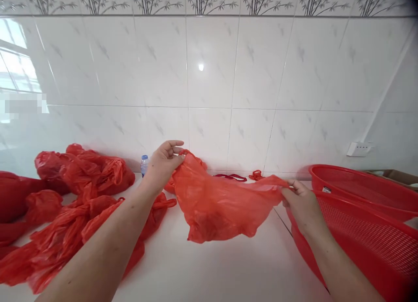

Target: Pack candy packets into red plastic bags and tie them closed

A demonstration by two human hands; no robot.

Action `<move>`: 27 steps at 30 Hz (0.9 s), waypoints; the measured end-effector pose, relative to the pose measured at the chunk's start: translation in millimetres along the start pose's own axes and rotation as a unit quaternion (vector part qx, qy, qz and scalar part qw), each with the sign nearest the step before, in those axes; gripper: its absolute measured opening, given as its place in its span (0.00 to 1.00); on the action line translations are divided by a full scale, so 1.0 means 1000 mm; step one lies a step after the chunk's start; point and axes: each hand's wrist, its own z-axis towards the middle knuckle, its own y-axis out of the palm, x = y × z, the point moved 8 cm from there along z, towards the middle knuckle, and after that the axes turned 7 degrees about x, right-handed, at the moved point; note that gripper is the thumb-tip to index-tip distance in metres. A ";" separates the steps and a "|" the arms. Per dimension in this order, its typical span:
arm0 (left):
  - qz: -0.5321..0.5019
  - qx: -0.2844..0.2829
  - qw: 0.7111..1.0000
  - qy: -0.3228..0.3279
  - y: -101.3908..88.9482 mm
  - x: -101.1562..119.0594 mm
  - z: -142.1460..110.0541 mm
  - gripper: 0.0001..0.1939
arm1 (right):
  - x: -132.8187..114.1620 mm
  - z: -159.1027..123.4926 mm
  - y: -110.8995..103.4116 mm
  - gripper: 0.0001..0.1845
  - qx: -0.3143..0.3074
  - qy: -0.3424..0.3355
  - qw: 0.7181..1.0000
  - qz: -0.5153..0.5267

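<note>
At left, glossy, crumpled red plastic bags point(94, 171) heaped on a smooth white tabletop point(196, 271). Next, a blue-capped clear bottle point(144, 165). Left hand point(166, 158) pinching one upper end of a thin, wrinkled, translucent red plastic bag point(222, 202), spread between both hands; right hand point(302, 202) pinching the other. At right, oval red perforated plastic baskets point(369, 232), small label point(326, 189) unreadable.

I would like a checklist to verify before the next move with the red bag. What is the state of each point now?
1. Left hand grips one top end of the red bag: ok.
2. Right hand grips the other end: ok.
3. Bag spread between the hands: ok.
4. Nothing inside the bag: cannot tell.
5. Bottle upright: ok.
6. Left side free of other red bags: not ok.
</note>
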 end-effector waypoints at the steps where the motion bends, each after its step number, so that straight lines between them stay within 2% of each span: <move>1: 0.024 -0.027 0.999 -0.023 0.003 -0.006 0.000 0.21 | 0.000 -0.002 0.004 0.08 -0.028 -0.003 0.999 -0.037; 3: 0.057 -0.074 0.994 -0.058 0.009 -0.014 -0.002 0.21 | -0.003 -0.007 0.008 0.05 -0.069 -0.019 0.994 -0.084; 4: 0.059 -0.079 0.993 -0.062 0.009 -0.015 -0.002 0.20 | -0.007 -0.008 0.007 0.04 -0.068 -0.027 0.994 -0.087; 7: 0.023 -0.031 0.999 -0.038 0.003 -0.009 -0.002 0.22 | -0.017 -0.008 -0.002 0.03 -0.042 -0.020 0.999 -0.026; 9: 0.007 -0.016 0.999 -0.027 0.000 -0.004 -0.007 0.22 | -0.020 -0.009 0.001 0.03 -0.077 0.002 0.996 0.045; 12: 0.011 -0.046 0.998 -0.030 -0.001 -0.006 -0.023 0.24 | -0.020 -0.016 0.009 0.10 -0.140 -0.002 0.978 0.156; 14: 0.025 -0.059 0.998 -0.029 -0.010 -0.014 -0.036 0.27 | -0.014 -0.022 0.005 0.20 -0.121 -0.045 0.971 0.200; 17: 0.042 -0.061 0.997 -0.038 -0.031 -0.045 -0.055 0.36 | 0.012 -0.031 0.007 0.34 -0.096 -0.086 0.972 0.197; 19: 0.034 -0.076 0.992 -0.094 -0.038 -0.081 -0.070 0.41 | 0.039 -0.033 0.021 0.40 -0.120 -0.060 0.973 0.187; 21: 0.007 -0.070 0.985 -0.160 -0.039 -0.118 -0.085 0.44 | 0.067 -0.029 0.038 0.43 -0.133 -0.005 0.973 0.188; 24: -0.051 -0.033 0.967 -0.248 -0.021 -0.159 -0.108 0.47 | 0.095 -0.021 0.062 0.46 -0.113 0.085 0.968 0.208; 25: -0.084 -0.019 0.961 -0.263 -0.010 -0.165 -0.114 0.47 | 0.098 -0.020 0.072 0.46 -0.116 0.108 0.961 0.226; 27: -0.170 -0.016 0.946 -0.275 0.020 -0.168 -0.121 0.49 | 0.095 -0.024 0.097 0.43 -0.165 0.142 0.937 0.274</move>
